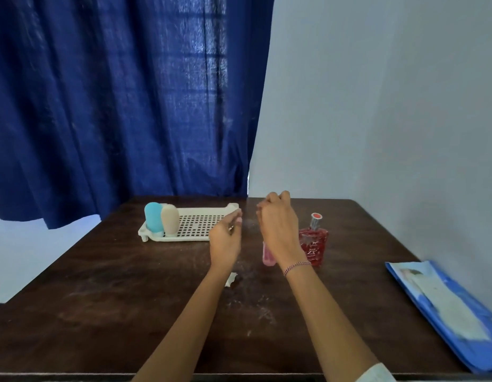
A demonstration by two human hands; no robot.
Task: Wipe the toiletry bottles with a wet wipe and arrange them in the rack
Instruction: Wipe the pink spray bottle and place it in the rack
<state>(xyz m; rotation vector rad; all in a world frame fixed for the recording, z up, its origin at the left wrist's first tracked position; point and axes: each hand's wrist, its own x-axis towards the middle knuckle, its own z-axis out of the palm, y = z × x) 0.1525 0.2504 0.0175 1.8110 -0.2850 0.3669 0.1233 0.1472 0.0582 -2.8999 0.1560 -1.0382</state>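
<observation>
Head view: blue bottle [153,217] and beige bottle [170,219] crowd one rack [203,226] end, sparing room for pink bottle [266,256] and red bottle [314,244]; left hand [225,238], right hand [278,224] loosely curled, empty.

Four bottles on the table [129,312]! Two stand at the left end of the single rack [203,224]: a blue bottle [153,217] and a beige bottle [169,219]. Two more stand toward the far right corner: a pink bottle [266,255] and a red bottle [313,244]. One wipe pack [443,304] lies at the right edge. One white scrap [230,279] sits mid-table. Two hands are up: left hand [225,241], right hand [278,224].
</observation>
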